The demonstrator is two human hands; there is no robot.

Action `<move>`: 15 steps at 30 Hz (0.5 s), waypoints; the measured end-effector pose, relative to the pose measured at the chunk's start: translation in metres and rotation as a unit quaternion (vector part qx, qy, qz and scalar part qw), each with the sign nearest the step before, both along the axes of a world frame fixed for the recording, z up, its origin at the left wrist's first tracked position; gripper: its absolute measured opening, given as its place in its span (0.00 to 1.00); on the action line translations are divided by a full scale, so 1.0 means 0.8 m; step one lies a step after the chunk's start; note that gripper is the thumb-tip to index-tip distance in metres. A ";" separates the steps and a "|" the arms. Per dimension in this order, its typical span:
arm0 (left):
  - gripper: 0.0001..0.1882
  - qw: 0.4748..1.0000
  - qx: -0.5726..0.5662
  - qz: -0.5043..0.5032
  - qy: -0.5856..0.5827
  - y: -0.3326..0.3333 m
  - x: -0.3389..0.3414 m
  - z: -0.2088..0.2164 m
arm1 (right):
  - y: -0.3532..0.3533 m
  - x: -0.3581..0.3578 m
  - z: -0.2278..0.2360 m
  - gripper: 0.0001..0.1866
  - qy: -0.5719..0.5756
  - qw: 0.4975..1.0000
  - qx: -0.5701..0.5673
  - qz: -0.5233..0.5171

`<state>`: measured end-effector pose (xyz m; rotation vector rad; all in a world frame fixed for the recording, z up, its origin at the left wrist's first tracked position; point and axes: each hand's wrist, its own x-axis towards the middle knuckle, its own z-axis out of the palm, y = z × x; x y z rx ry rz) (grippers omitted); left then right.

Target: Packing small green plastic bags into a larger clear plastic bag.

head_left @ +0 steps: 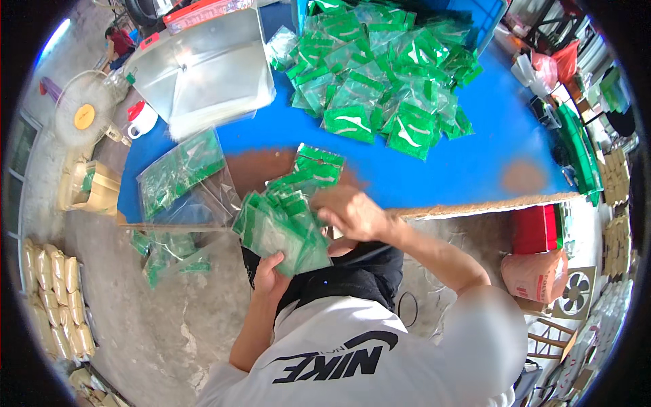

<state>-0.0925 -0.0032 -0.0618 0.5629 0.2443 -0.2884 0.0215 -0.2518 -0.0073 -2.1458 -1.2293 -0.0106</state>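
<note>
My left hand [270, 277] grips the lower end of a fanned stack of green-and-clear plastic packets [281, 234], its thumb on top. The stack is over my lap at the table's near edge. Beside its upper right side is my right hand [354, 211], fingers curled in against the packets; whatever lies between the fingertips is hidden. Just beyond, more green packets [319, 165] lie on the blue table [434, 178], partly overlapped by the stack. To their left rests a larger clear bag [186, 169] with green contents, its loose end near the table edge.
A big heap of similar packets [380, 81] spills from a blue crate [489, 20] at the back. Back left are a pile of clear plastic bags [210, 74] and a red-and-white mug [141, 121]. A fan [85, 112] stands left; fallen packets [169, 254] lie below the table edge.
</note>
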 end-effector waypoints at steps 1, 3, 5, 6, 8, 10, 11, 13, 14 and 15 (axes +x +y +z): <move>0.34 0.999 0.034 0.025 0.014 0.003 -0.002 -0.001 | 0.006 0.008 0.013 0.22 -0.019 0.996 -0.007 -0.092; 0.35 0.998 0.049 0.030 0.017 0.012 -0.009 -0.011 | 0.010 0.020 0.018 0.24 -0.027 0.982 -0.028 -0.182; 0.36 0.997 0.060 0.035 0.017 0.020 -0.014 -0.026 | 0.011 0.017 0.007 0.27 -0.077 0.982 -0.039 -0.165; 0.36 0.998 0.044 0.032 -0.012 0.028 -0.017 -0.033 | 0.012 0.015 0.003 0.31 -0.128 0.979 -0.052 -0.151; 0.36 0.998 0.029 0.030 -0.036 0.038 -0.021 -0.036 | 0.012 0.009 0.005 0.34 -0.112 0.982 -0.049 -0.144; 0.36 0.999 0.009 0.033 -0.030 0.046 -0.019 -0.037 | 0.009 0.008 0.004 0.30 -0.112 0.986 -0.064 -0.109; 0.36 0.999 0.009 0.034 -0.028 0.049 -0.020 -0.039 | 0.010 0.004 0.004 0.30 -0.110 0.986 -0.064 -0.108; 0.36 0.999 -0.028 0.005 -0.015 0.052 -0.020 -0.042 | 0.012 -0.004 0.003 0.24 -0.152 0.980 -0.045 -0.117; 0.36 0.999 -0.029 0.006 -0.014 0.052 -0.020 -0.042 | 0.010 -0.004 0.001 0.24 -0.151 0.981 -0.045 -0.116; 0.35 0.999 -0.045 0.000 -0.023 0.050 -0.020 -0.042 | 0.005 -0.002 -0.002 0.21 -0.109 0.982 -0.032 -0.152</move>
